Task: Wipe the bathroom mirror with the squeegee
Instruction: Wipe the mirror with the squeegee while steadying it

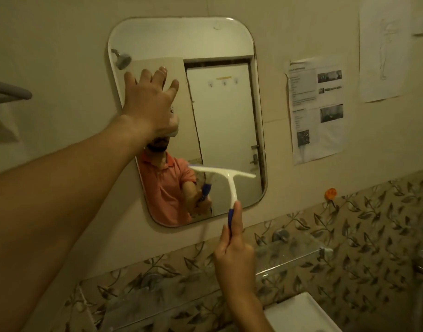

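Note:
A rounded rectangular mirror (220, 111) hangs tilted on the cream wall. My left hand (149, 101) lies flat against the mirror's upper left part, fingers spread, holding nothing. My right hand (234, 255) grips the blue end of a white T-shaped squeegee (226, 178). The squeegee's blade rests across the mirror's lower right area, handle pointing down. The mirror reflects a person in an orange shirt, a white door and a shower head.
A glass shelf (289, 255) on metal brackets runs below the mirror over leaf-patterned tiles. A white basin edge (299, 312) shows at the bottom. Printed papers (316, 111) are taped to the wall at right. An orange hook (330, 193) sits near the tiles. A grey rack (6, 92) projects at far left.

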### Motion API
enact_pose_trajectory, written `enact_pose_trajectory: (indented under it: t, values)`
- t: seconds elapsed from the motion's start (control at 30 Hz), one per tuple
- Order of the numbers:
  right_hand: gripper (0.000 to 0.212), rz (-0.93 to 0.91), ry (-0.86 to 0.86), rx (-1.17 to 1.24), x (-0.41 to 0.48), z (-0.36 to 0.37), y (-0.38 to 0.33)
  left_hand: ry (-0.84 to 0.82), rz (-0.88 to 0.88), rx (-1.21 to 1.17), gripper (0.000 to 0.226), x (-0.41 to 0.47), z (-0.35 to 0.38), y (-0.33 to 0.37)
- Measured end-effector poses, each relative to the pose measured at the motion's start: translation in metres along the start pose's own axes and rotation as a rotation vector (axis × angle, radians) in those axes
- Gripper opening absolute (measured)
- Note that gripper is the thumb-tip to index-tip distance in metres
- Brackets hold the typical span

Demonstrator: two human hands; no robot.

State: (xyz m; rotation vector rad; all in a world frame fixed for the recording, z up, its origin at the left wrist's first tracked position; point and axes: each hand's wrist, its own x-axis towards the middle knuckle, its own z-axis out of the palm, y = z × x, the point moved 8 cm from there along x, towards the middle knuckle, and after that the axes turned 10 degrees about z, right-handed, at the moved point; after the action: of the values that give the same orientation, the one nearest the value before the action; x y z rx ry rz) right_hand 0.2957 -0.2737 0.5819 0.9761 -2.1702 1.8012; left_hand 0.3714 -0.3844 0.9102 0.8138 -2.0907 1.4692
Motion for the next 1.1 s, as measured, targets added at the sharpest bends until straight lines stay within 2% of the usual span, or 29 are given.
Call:
enact_pose_trajectory:
  t: [0.13,0.33,0.4,0.53,0.73,0.87,1.1]
  values:
    - [0.079,0.017,-0.016,-0.020,-0.013,0.004,0.015,-0.014,-0.030,0.011,0.092,0.000,-0.001,0.005]
    - [0.072,0.055,-0.036,0.035,0.003,-0.013,0.007,-0.023,-0.038,0.024,0.104,0.004,-0.001,0.003]
    - [0.064,0.003,-0.004,0.071,0.030,-0.033,-0.012,-0.017,-0.048,0.032,0.103,0.007,0.000,0.003]
    - [0.057,-0.211,0.059,0.125,0.122,-0.091,-0.084,-0.020,-0.065,-0.004,0.101,0.005,0.002,0.004]
    - [0.056,-0.373,0.192,0.039,0.220,-0.137,-0.181,-0.030,-0.076,-0.021,0.102,0.006,0.006,0.004]
    - [0.057,-0.380,0.173,-0.012,0.238,-0.132,-0.209,-0.018,-0.080,-0.017,0.101,0.004,0.006,0.004]
    - [0.061,-0.330,0.178,-0.091,0.226,-0.110,-0.194,-0.014,-0.083,-0.008,0.103,0.004,0.007,0.004]
